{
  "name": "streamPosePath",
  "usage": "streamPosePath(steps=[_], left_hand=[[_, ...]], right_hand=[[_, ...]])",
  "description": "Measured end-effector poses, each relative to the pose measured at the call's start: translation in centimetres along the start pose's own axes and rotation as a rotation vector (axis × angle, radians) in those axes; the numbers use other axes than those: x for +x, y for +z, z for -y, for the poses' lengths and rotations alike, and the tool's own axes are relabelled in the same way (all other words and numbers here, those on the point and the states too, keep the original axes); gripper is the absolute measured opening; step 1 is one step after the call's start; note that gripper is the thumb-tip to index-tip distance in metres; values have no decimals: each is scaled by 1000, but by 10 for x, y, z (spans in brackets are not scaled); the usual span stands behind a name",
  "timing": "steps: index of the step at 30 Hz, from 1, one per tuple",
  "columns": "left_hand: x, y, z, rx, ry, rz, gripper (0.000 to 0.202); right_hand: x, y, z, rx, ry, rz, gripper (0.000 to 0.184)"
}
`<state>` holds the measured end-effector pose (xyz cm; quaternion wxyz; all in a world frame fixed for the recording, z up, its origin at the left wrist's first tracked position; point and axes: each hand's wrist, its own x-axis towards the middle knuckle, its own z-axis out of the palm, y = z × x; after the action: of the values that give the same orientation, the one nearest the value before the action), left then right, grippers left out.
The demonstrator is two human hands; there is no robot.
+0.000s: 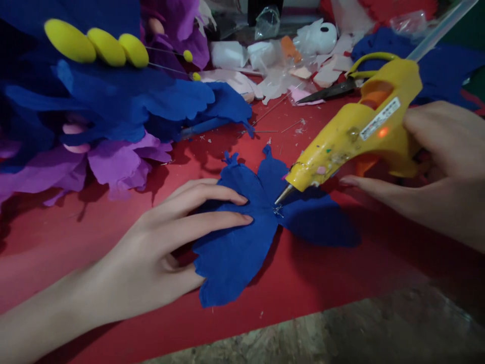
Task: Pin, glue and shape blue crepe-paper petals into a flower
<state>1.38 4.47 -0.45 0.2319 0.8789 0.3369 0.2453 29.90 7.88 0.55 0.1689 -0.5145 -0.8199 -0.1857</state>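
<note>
A blue paper flower (pixel 238 253) with several broad petals lies on the red sheet. My left hand (pixel 170 232) has its fingers stretched over the left petals, and its thumb slips under the lower petal's edge, so the flower is held between them. On the right, my right hand (pixel 447 162) grips a yellow hot glue gun (pixel 341 136) by its handle; some of those fingers are hidden behind it. The gun's metal nozzle (pixel 283 194) points down at the flower's centre, where a small shiny clear blob (pixel 278 210) shows. An orange light glows on the gun's side.
Blue (pixel 170 98) and purple petals (pixel 117 162) crowd the left, with yellow oval pieces (pixel 106 46) on wires above them. Black-bladed scissors (pixel 329 91) lie behind the gun among paper scraps and plastic wrap. The red sheet (pixel 295 288) ends at the front edge.
</note>
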Motion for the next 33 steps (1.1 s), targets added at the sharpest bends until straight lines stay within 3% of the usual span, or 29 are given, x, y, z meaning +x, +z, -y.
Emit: streamPosePath(steps=[5,12,17,21,29,33], left_hand=[[0,1,-1,-12,20,5,25],[1,2,0,-23,10,6,24],[0,2,1,-19,-6,-8,26],[-1,1,1,-14,1,10,26],[0,2,0,-33,9,3,25],[0,0,-1,-54,13,-11,23]], right_hand=[[1,2,0,21,-47,6,56],[1,-6,0,25,71,95,52],[0,-7,-4,35,10,59,48],[2,-9,0,58,88,121,52],[-1,-2,-8,20,-29,13,42],[0,-5,-1,46,72,78,51]])
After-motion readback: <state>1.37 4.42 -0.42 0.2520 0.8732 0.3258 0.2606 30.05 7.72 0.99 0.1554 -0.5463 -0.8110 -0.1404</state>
